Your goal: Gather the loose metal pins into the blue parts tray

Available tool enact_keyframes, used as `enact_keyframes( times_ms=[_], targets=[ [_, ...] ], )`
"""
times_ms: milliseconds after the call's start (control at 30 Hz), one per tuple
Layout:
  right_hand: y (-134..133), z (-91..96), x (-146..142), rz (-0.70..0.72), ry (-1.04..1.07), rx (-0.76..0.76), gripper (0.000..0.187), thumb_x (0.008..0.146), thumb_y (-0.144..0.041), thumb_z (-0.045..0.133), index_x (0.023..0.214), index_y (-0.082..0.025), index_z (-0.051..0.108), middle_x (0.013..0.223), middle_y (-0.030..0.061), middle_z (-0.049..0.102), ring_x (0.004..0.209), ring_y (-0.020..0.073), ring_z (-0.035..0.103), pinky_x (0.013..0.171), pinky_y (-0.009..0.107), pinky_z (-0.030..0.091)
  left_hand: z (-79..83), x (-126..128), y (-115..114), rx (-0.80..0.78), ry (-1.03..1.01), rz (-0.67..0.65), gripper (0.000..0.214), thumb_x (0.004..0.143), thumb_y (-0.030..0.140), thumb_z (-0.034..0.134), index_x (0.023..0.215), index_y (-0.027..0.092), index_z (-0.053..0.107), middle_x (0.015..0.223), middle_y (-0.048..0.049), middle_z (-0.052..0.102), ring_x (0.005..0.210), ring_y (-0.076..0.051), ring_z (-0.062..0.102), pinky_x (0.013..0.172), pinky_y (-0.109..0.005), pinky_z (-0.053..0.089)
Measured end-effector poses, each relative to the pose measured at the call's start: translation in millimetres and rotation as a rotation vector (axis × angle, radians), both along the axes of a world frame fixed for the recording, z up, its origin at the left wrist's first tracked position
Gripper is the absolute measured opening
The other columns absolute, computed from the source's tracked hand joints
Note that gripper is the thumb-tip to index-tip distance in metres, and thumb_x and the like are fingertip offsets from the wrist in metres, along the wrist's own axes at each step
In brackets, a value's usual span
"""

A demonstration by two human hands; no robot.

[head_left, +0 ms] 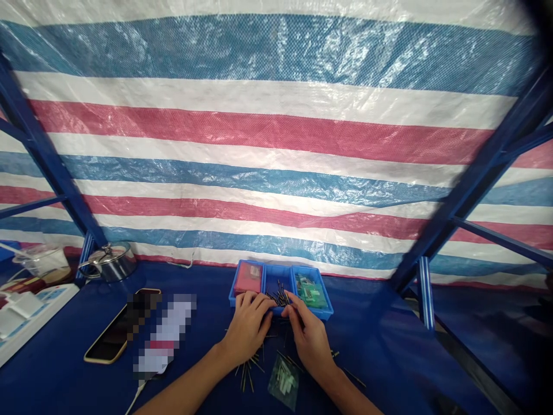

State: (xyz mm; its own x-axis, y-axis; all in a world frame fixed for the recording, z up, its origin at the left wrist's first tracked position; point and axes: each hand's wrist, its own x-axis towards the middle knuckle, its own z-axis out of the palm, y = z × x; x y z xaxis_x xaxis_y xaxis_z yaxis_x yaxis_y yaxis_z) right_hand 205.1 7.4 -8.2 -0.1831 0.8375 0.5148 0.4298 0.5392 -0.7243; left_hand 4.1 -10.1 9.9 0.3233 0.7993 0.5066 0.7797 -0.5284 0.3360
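Note:
My left hand (pixel 248 325) rests on the blue table, fingers curled against the front edge of a blue three-part tray (pixel 324 314). My right hand (pixel 307 334) sits beside it, fingertips pinched at the tray's middle compartment, which holds several thin dark metal pins (pixel 280 295). What the fingers hold is too small to make out. The left compartment holds a red piece (pixel 248 278), the right one green parts (pixel 307 288). More loose pins (pixel 249 372) lie on the table under my wrists. A small clear bag (pixel 284 381) of pale pieces lies by my right forearm.
A phone (pixel 113 337) lies face up at the left, beside a blurred white object (pixel 166 337) with a cable. A steel lidded pot (pixel 109 262) and a white power strip (pixel 26 314) stand at far left. Striped tarpaulin (pixel 276 144) and blue frame bars (pixel 466 190) close the back.

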Motion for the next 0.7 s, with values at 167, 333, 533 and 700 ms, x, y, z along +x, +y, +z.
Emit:
enact_keyframes(
  times_ms=[167, 333, 533, 700],
  targets=[
    [-1, 1.4, 0, -0.03, 0.082, -0.038, 0.032, 0.111, -0.042, 0.047, 0.135, -0.023, 0.055, 0.096, 0.0051, 0.077, 0.075, 0.0209, 0.074, 0.069, 0.029, 0.06, 0.4, 0, 0, -0.011, 0.001, -0.001, 0.025, 0.107, 0.019, 0.05, 0.125, 0.028, 0.065, 0.119, -0.0043, 0.069, 0.108, -0.025, 0.055, 0.094, -0.045, 0.042],
    [-3, 1.6, 0, -0.017, 0.127, -0.038, 0.023, 0.112, -0.041, 0.045, 0.113, -0.024, 0.061, 0.097, 0.0048, 0.074, 0.075, 0.0194, 0.072, 0.068, 0.027, 0.057, 1.0, 0, -1, -0.027, -0.004, -0.003, 0.024, 0.108, 0.019, 0.049, 0.125, 0.028, 0.064, 0.12, -0.0047, 0.069, 0.108, -0.026, 0.055, 0.094, -0.046, 0.041],
    [-4, 10.8, -1, -0.004, 0.076, 0.078, 0.022, 0.112, -0.034, 0.047, 0.116, -0.025, 0.067, 0.105, 0.0081, 0.072, 0.096, 0.0238, 0.071, 0.085, 0.033, 0.057, 2.1, 0, 0, -0.027, 0.007, -0.004, 0.025, 0.107, 0.019, 0.049, 0.127, 0.028, 0.063, 0.119, -0.0047, 0.069, 0.107, -0.026, 0.055, 0.095, -0.045, 0.041],
    [-2, 13.0, -3, -0.001, -0.005, 0.111, 0.025, 0.112, -0.03, 0.045, 0.118, -0.026, 0.069, 0.111, 0.0094, 0.07, 0.104, 0.0255, 0.07, 0.091, 0.036, 0.058, 1.8, 0, 0, -0.022, 0.003, -0.004, 0.025, 0.107, 0.018, 0.049, 0.127, 0.028, 0.063, 0.119, -0.0048, 0.069, 0.107, -0.026, 0.055, 0.094, -0.045, 0.041]
  ],
)
